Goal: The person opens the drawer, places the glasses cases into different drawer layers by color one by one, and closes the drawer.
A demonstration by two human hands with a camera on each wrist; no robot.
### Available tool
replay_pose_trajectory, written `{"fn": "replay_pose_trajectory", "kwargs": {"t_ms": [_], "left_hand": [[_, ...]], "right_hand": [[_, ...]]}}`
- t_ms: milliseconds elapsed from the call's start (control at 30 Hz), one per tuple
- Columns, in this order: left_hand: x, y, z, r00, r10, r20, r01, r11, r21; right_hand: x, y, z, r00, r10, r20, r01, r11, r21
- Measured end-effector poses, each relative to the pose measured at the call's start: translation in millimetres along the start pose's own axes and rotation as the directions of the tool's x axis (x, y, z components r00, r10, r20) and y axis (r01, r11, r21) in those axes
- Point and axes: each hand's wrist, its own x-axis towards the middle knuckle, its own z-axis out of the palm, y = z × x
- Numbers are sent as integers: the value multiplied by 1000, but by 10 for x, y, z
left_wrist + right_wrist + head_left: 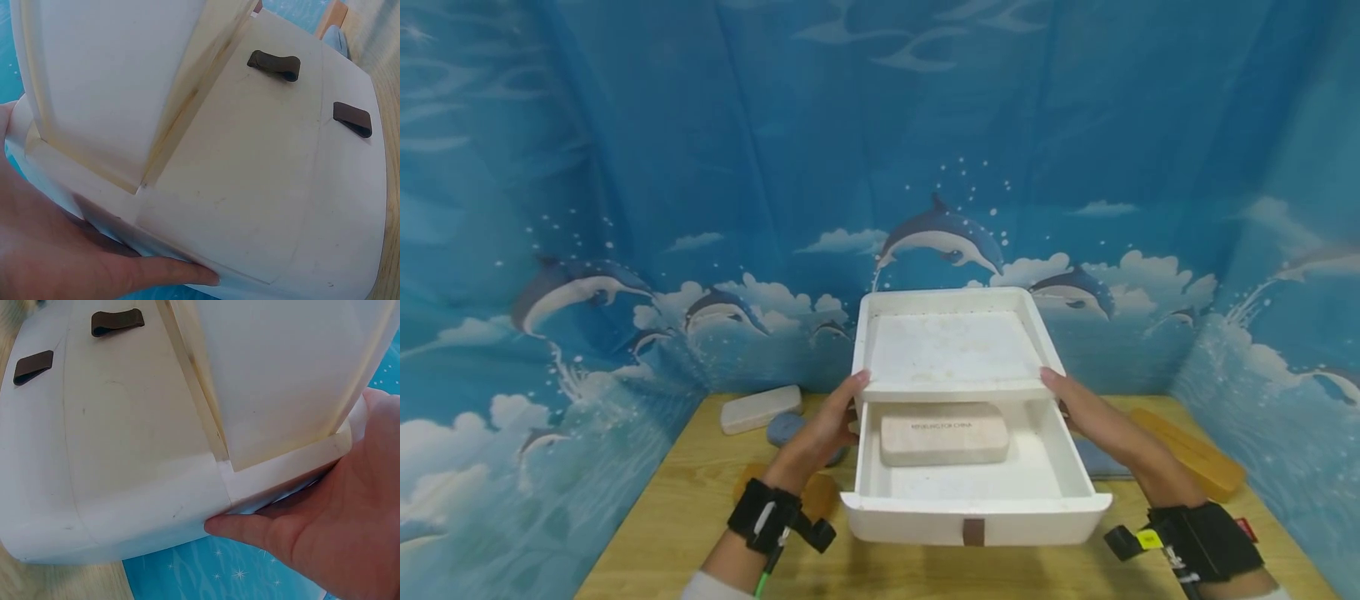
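Both hands grip a white drawer box [955, 387], one at each side. My left hand [827, 425] has its thumb at the left front edge, and my right hand [1086, 408] mirrors it on the right. One drawer [977, 522] is pulled out toward me, showing a brown pull tab. Inside it lies a cream oblong case [943, 435] with small lettering, against the back. Both wrist views show more brown tabs, including one tab [274, 65] on the box front beside the pulled-out drawer's underside. Most fingers are hidden behind the box.
On the wooden table [655, 533], a cream case [760, 409] and a blue-grey item [785, 428] lie at back left. Brown-orange items [820, 497] sit behind the left wrist. At right are a grey-blue item [1101, 461] and a long orange case [1195, 454]. A dolphin-print curtain [880, 150] surrounds the table.
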Motion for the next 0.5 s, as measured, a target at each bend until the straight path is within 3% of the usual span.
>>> {"fn": "replay_pose_trajectory", "kwargs": {"t_ms": [233, 500], "left_hand": [[7, -8, -17, 1000, -14, 1, 14, 1000, -1], [-44, 3, -186, 998, 18, 53, -20, 1000, 25]], "right_hand": [[-7, 4, 32, 1000, -16, 0, 16, 1000, 19], [6, -6, 21, 1000, -23, 8, 22, 998, 53]]}}
